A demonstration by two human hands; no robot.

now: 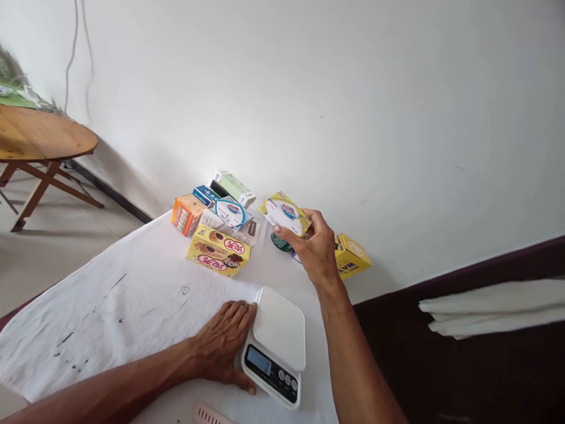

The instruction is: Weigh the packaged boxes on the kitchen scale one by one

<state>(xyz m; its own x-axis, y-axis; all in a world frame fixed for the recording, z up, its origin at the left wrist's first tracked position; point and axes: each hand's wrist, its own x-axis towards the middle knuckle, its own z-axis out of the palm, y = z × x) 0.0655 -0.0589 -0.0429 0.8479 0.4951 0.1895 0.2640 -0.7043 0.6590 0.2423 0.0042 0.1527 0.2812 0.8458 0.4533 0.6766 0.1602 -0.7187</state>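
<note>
A white digital kitchen scale (280, 330) with a lit display and a bare platform lies on the white-covered table. My left hand (227, 341) rests flat beside it, fingers stretched out, touching or nearly touching its left edge. Pinched between thumb and fingers of my right hand (315, 247) is a yellow and white soap box (286, 213), lifted above the far part of the table. A dark green round item (281, 242) sits below this box, partly covered by it. Behind my right wrist stands a yellow box (352, 256), partly hidden.
At the table's far end are grouped a yellow snack box (218, 250), an orange box (187, 215), a white and blue soap box (231, 212) and a pale green box (233, 187). A pink strap (210, 414) lies near me. A round wooden table (44, 132) stands left; a wall rises behind.
</note>
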